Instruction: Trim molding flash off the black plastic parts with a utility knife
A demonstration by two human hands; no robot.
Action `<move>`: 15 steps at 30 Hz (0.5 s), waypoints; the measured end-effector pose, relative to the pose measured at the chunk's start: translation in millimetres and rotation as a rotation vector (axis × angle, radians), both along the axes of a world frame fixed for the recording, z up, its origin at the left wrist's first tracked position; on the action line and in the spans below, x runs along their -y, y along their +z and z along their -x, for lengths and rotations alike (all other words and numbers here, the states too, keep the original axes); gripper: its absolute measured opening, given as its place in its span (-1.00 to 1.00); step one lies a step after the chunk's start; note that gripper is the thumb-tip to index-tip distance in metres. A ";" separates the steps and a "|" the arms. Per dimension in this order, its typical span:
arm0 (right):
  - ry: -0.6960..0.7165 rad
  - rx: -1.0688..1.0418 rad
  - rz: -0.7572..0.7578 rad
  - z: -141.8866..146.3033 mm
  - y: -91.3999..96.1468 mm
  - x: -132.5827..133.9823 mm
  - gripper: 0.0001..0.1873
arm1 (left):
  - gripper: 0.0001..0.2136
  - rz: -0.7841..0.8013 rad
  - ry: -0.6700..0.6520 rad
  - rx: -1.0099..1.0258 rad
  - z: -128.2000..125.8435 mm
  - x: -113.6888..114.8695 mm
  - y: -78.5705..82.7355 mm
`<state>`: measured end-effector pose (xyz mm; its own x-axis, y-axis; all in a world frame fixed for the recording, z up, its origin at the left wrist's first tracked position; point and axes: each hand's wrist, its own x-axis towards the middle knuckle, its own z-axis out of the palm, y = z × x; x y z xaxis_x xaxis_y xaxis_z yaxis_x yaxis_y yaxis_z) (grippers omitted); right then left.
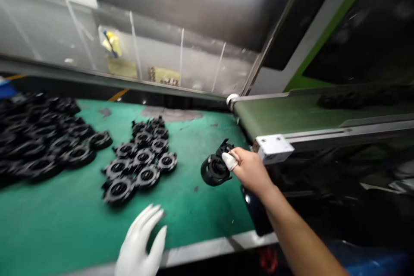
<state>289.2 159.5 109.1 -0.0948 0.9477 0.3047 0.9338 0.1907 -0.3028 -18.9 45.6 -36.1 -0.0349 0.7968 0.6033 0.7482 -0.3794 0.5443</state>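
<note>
Green table [194,211], grey front edge. Gloved left hand [140,241] over edge, thumb and fingers apart, nothing held. Right hand [250,166]: fingertips clamped on black part [215,170], above table's right end. White block [275,147] crowds that hand. Ring cluster [143,157] mid-table, bigger pile [42,138] left. Belt [274,114] runs off right. Farther: clear screen [202,60], pouch [112,45] on it, green-striped machine [310,69].

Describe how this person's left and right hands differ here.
The left hand wears a white glove; the right hand is mostly bare, with white covering near its fingertips.
The left hand is open with nothing visible in it; the right hand grips at least one black part.
Both have something white on them.
</note>
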 end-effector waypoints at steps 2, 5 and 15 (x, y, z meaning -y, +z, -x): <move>0.054 -0.029 0.088 41.7 -57.0 34.8 -0.73 | -0.65 0.106 -0.071 0.007 -4.8 16.9 -1.8; 0.072 -0.062 0.177 74.2 -114.5 68.7 -0.78 | -0.60 0.146 -0.127 0.052 -15.7 30.9 -2.2; 0.300 -0.106 0.355 53.0 -112.7 81.4 -0.70 | -0.63 0.189 -0.136 0.217 -9.4 54.9 -17.7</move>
